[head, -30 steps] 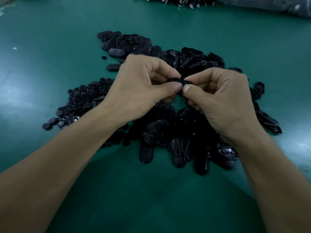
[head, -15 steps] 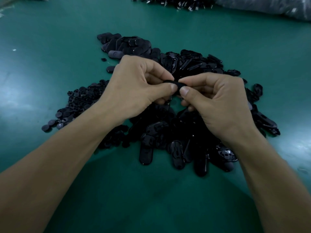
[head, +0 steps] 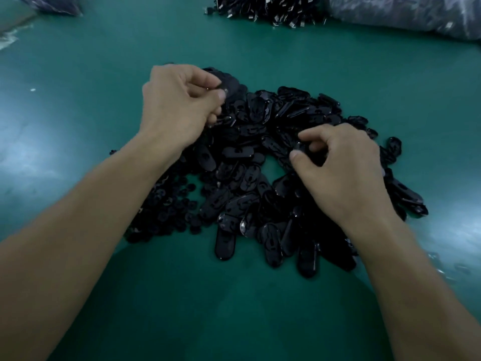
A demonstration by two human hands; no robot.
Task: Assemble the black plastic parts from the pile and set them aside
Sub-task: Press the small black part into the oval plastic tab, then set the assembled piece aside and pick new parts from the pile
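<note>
Grip, left hand [head: 179, 105]: narrow, thumb and forefinger pinching one black part [head: 230, 87] above the pile's far-left edge. Grip, right hand [head: 343, 168]: fingers curled down onto the pile [head: 247, 178]; cannot tell whether anything is held. Pile lies mid-table [head: 78, 61]. Second heap [head: 265, 9] at far edge.

Factory workbench, green mat [head: 78, 74], bulk parts [head: 260, 178]
</note>
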